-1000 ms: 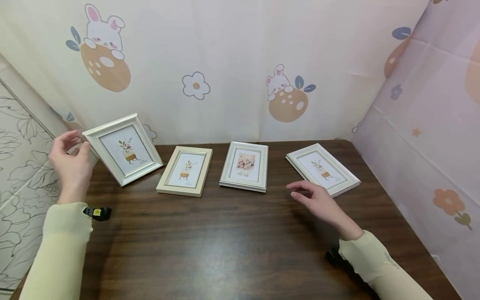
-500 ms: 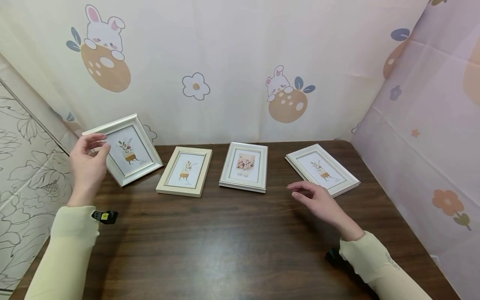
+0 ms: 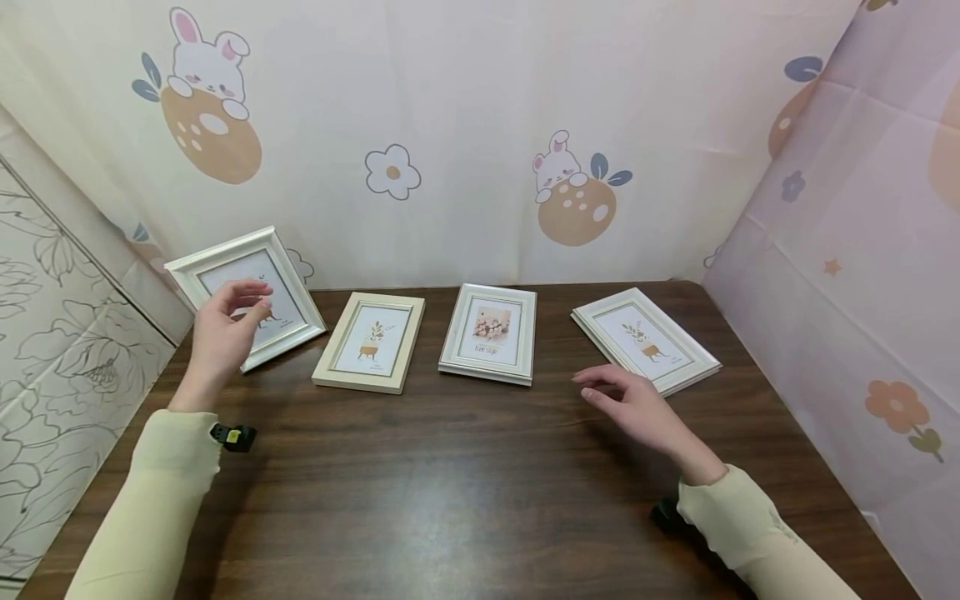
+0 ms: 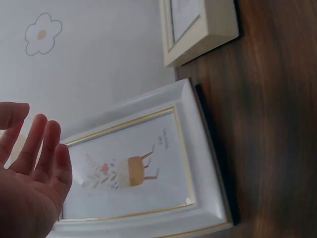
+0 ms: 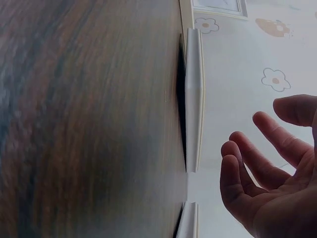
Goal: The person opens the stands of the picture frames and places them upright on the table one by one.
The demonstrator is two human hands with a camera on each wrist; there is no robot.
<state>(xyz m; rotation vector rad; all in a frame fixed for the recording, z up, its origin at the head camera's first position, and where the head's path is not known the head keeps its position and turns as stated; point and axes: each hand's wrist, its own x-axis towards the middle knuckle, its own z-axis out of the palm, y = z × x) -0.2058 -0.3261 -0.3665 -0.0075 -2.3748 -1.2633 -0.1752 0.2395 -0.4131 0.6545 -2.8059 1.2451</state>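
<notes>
In the head view my left hand (image 3: 225, 337) hovers in front of a white picture frame (image 3: 296, 287) that stands propped upright at the far left. Its fingers are loosely bent and hold nothing; the left wrist view shows the same hand (image 4: 37, 178) beside that picture frame (image 4: 198, 163). My right hand (image 3: 637, 412) is held above the table near a white picture frame (image 3: 686, 337) lying at the right, its fingers relaxed. Between the hands lie a cream picture frame (image 3: 411, 346) and a white picture frame (image 3: 525, 333) with a flower picture.
The dark wooden table (image 3: 420, 492) reaches back to a curtain (image 3: 465, 100) printed with rabbits and flowers. A patterned curtain (image 3: 847, 275) borders the right side, and a panel with line-drawn flowers (image 3: 67, 358) borders the left. A black wrist camera (image 3: 236, 437) sits at my left cuff.
My left hand has moved right, from the left edge of the propped picture frame to in front of it. The right hand and all the picture frames have stayed in place.
</notes>
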